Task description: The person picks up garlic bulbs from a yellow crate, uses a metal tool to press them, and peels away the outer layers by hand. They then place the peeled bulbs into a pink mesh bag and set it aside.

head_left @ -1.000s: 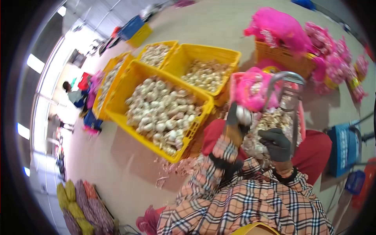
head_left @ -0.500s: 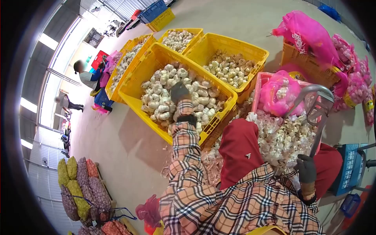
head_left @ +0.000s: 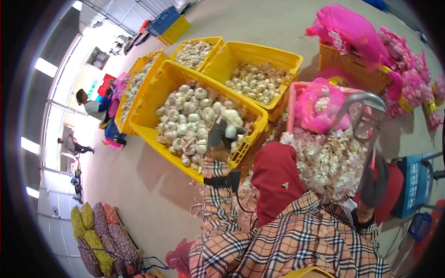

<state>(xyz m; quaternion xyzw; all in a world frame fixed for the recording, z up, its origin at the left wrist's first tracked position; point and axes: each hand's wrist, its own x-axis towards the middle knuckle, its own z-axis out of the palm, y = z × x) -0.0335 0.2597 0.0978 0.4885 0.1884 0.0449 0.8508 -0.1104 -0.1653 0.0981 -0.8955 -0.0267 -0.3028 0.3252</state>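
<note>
My left hand (head_left: 222,135), in a dark glove, is over the nearest yellow crate (head_left: 160,160), with its fingers closed around a garlic bulb (head_left: 231,132). Whole white garlic bulbs (head_left: 185,116) lie in this crate. My right hand (head_left: 374,183), also gloved, is beside the lower part of a curved metal handle (head_left: 376,103); its fingers are smeared, so their grip is unclear. Close to it, a pink crate (head_left: 291,109) holds loose garlic skins and pieces (head_left: 331,162) and a pink mesh bag of garlic (head_left: 323,106).
More yellow crates of garlic (head_left: 259,48) stand behind. Pink mesh bags (head_left: 354,32) are piled at the right, near a blue box (head_left: 412,185). Filled sacks (head_left: 99,231) lie at lower left. Another person (head_left: 95,105) is beside the far left crate; one more is farther off.
My left hand has moved right and down within the crate and now has a bulb in its fingers. My right hand has shifted up and right. The whole view has shifted slightly.
</note>
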